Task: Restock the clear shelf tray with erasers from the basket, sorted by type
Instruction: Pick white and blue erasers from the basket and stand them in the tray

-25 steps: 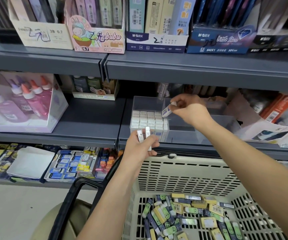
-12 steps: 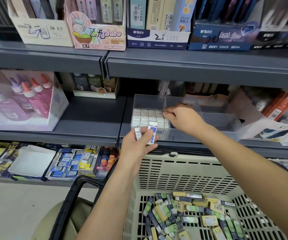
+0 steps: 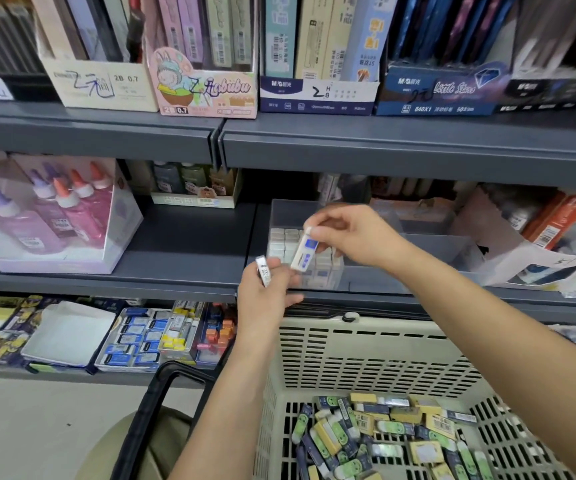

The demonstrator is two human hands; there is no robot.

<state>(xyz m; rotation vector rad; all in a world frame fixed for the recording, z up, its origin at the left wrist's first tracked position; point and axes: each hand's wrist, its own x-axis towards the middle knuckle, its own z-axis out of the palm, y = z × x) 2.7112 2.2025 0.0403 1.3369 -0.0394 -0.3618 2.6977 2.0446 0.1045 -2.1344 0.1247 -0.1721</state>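
Hanging over the clear tray's filled left end at the shelf's front edge, a blue-labelled eraser is being pinched by the right hand, the left hand is gripping a second eraser, and many mixed erasers are waiting in the basket.
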